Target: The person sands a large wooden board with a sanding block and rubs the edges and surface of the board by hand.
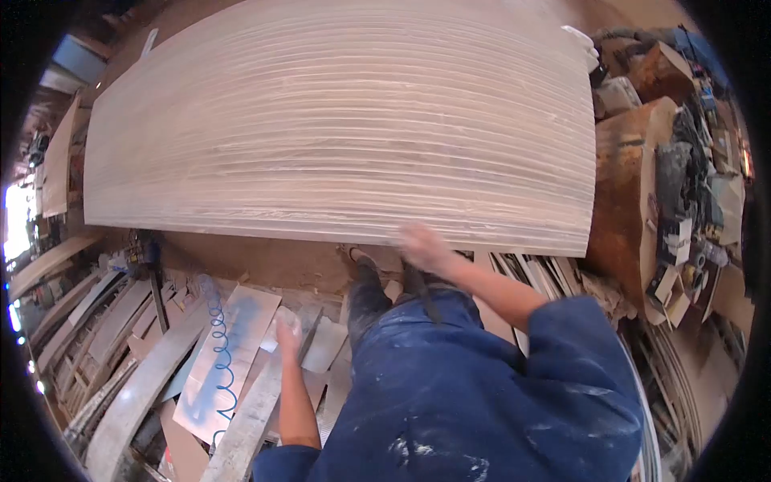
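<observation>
A large panel (337,128) with long parallel grooves and whitish dust lies in front of me. My right hand (426,247) is at its near edge, in front of my body. Motion smears its fingers, so I cannot see whether they hold anything. A dark strip (430,299) hangs below this hand, against my clothes. Low on the left, my left hand (287,331) is closed around something whitish that I cannot make out. Beneath that hand lie boards and a light sheet (229,353) with blue paint.
A blue coiled hose (221,345) crosses the painted sheet. Stacked planks (144,394) fill the lower left. To the right of the panel stands a thick brown wood slab (622,209), with boxes and tools beyond. Long strips (534,273) lie behind my right arm.
</observation>
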### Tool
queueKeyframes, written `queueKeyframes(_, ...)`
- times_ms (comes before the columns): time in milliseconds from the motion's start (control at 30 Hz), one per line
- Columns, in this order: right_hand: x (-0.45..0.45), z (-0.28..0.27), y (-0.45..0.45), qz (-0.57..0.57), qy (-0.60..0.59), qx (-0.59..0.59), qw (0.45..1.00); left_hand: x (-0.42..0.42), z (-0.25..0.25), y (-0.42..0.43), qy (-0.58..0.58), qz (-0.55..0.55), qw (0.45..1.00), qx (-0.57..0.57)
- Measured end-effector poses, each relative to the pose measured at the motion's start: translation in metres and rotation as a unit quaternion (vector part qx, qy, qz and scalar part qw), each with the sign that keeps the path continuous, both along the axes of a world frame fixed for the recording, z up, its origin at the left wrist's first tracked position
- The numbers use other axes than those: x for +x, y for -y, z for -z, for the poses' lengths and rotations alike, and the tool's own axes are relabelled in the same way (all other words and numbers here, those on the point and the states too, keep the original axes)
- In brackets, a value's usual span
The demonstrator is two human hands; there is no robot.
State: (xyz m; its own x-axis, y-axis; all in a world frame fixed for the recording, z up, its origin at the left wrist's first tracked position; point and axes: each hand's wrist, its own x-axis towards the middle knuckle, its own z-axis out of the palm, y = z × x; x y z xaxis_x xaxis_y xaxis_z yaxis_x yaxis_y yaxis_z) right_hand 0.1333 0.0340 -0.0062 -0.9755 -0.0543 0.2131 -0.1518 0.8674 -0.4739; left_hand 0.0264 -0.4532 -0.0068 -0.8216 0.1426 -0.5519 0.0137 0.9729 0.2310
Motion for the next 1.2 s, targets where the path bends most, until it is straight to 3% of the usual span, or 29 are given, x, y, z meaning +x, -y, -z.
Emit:
queueKeyframes(67, -0.073, -0.018, 0.051, 0.005, 0.072, -0.115, 0.991, 0.016, -0.010, -0.028, 0.031, 0.003, 0.999, 0.011)
queueKeyframes(100, -0.104, 0.001, 0.079, 0.031, -0.067, -0.154, 0.985, 0.024, -0.018, -0.041, 0.055, -0.006, 0.998, 0.022)
queueKeyframes(167, -0.132, -0.027, 0.086, 0.016, 0.007, -0.161, 0.987, 0.024, -0.034, -0.060, 0.083, -0.043, 0.995, 0.029)
queueKeyframes(200, -0.122, -0.020, 0.083, 0.019, 0.011, -0.163, 0.986, 0.025, -0.039, -0.065, 0.106, -0.078, 0.990, 0.039)
queueKeyframes(233, -0.109, -0.010, 0.076, 0.022, 0.040, -0.172, 0.984, 0.032, -0.033, -0.058, 0.028, -0.040, 0.999, 0.017)
queueKeyframes(267, -0.094, 0.000, 0.066, 0.022, 0.069, -0.179, 0.981, 0.038, -0.027, -0.050, 0.030, -0.040, 0.999, 0.017)
queueKeyframes(367, 0.017, -0.003, -0.027, 0.034, 0.038, -0.182, 0.982, 0.059, -0.021, -0.028, -0.027, -0.061, 0.997, 0.042)
queueKeyframes(467, 0.114, -0.042, -0.113, 0.058, 0.173, -0.076, 0.980, 0.100, -0.010, 0.004, 0.099, -0.123, 0.987, 0.026)
queueKeyframes(500, 0.129, -0.051, -0.125, 0.069, 0.149, -0.067, 0.984, 0.116, 0.009, 0.024, 0.120, -0.130, 0.984, 0.036)
queueKeyframes(533, 0.132, -0.057, -0.129, 0.080, 0.125, -0.060, 0.987, 0.120, -0.007, 0.013, 0.117, -0.135, 0.983, 0.035)
queueKeyframes(600, 0.107, -0.049, -0.110, 0.067, 0.106, -0.066, 0.990, 0.136, -0.039, -0.016, 0.207, -0.262, 0.939, 0.087)
queueKeyframes(700, 0.034, -0.005, -0.031, 0.032, 0.083, -0.089, 0.992, 0.140, -0.049, -0.021, 0.216, -0.296, 0.923, 0.121)
queueKeyframes(733, -0.007, -0.003, 0.004, 0.046, 0.085, -0.148, 0.984, 0.135, -0.053, -0.024, 0.215, -0.297, 0.923, 0.118)
queueKeyframes(767, -0.048, 0.018, 0.040, 0.015, 0.035, -0.112, 0.993, 0.126, -0.056, -0.025, 0.197, -0.284, 0.932, 0.111)
queueKeyframes(800, -0.086, -0.008, 0.063, 0.002, 0.039, -0.180, 0.983, 0.120, -0.060, -0.026, 0.179, -0.271, 0.940, 0.104)
queueKeyframes(833, -0.118, -0.001, 0.089, 0.003, -0.027, -0.169, 0.985, 0.117, -0.056, -0.018, 0.180, -0.274, 0.939, 0.101)
queueKeyframes(900, -0.159, -0.015, 0.114, 0.014, 0.009, -0.176, 0.984, 0.105, -0.042, 0.000, 0.133, -0.234, 0.956, 0.115)
queueKeyframes(1033, -0.122, -0.003, 0.094, 0.035, 0.054, -0.183, 0.981, 0.118, -0.020, 0.018, 0.097, -0.288, 0.933, 0.192)
queueKeyframes(1100, -0.049, -0.005, 0.033, 0.010, 0.068, -0.201, 0.977, 0.154, 0.007, 0.060, 0.144, -0.266, 0.946, 0.119)
queueKeyframes(1167, 0.026, -0.018, -0.027, 0.032, 0.060, -0.097, 0.993, 0.189, -0.005, 0.047, 0.183, -0.324, 0.913, 0.169)
queueKeyframes(1200, 0.056, -0.031, -0.052, 0.062, 0.112, -0.083, 0.988, 0.211, 0.005, 0.051, 0.182, -0.326, 0.912, 0.172)
